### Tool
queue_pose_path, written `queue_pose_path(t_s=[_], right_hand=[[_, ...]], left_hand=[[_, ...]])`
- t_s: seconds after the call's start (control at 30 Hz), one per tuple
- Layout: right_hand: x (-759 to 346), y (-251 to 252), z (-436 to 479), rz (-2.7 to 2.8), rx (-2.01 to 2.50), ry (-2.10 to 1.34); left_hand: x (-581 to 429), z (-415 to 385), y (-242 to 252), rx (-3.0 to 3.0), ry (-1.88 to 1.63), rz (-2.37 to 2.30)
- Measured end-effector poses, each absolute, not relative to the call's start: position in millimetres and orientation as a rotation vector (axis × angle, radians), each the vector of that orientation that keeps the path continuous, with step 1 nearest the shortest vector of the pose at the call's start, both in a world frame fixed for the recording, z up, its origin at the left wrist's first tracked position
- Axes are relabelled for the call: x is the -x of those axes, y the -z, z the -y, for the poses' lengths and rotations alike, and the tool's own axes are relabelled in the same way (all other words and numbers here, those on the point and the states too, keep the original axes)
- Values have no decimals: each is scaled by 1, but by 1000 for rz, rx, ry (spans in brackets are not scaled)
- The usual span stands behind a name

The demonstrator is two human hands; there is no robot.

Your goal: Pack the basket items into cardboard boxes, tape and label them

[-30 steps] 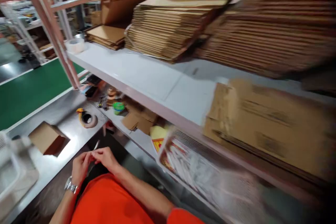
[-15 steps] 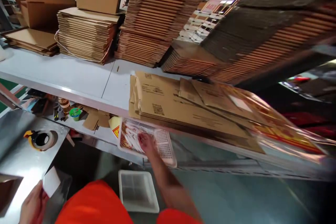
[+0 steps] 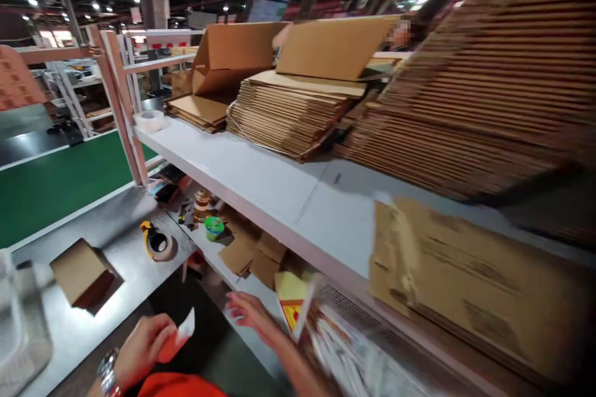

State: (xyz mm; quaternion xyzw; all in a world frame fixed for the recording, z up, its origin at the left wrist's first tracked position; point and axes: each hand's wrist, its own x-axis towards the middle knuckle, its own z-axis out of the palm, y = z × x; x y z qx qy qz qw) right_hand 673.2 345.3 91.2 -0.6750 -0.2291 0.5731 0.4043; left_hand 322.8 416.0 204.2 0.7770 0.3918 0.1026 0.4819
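Note:
My left hand point(image 3: 142, 347), with a watch at the wrist, is closed on a small white slip of paper point(image 3: 187, 327) low at the left. Its fingers pinch the slip near an orange-red piece. My right hand point(image 3: 249, 313) hovers with fingers spread beside a yellow warning label point(image 3: 289, 298) and a white mesh tray of printed packets point(image 3: 344, 347) on the lower shelf. Nothing shows in the right hand. The picture is smeared by motion.
A grey upper shelf point(image 3: 261, 177) carries stacks of flat cardboard point(image 3: 293, 115) and a loose flat carton point(image 3: 470, 279). On the steel bench point(image 3: 116, 229) lie a tape dispenser point(image 3: 157, 242) and a small open brown box point(image 3: 79, 272). A green conveyor point(image 3: 46, 183) runs at the left.
The view swung back left. My right hand came out of the mesh tray and now hovers open beside it. My left hand still holds the white slip.

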Motion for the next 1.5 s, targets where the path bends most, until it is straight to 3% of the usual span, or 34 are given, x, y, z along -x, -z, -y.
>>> queue_pose_path(t_s=[0.17, 0.27, 0.7, 1.03, 1.2, 1.5], right_hand=[[-549, -68, -416, 990, 1120, -2494], [-527, -70, -434, 1231, 1026, -2623], [-449, -131, -480, 1215, 1176, -2288], [-364, -174, -553, 1404, 1400, -1792], [-327, -159, -601, 1345, 1544, -1549], [-267, -123, -652, 1502, 1714, -1463]], left_hand=[[-302, -419, -226, -2011, -221, -816], [-274, -429, -229, -2009, -337, -853], [-133, -474, -239, -1792, -775, -907], [-21, -473, -189, -1404, -963, -1441], [19, -456, -189, -1268, -1126, -1616], [3, -454, -168, -1319, -1099, -1732]])
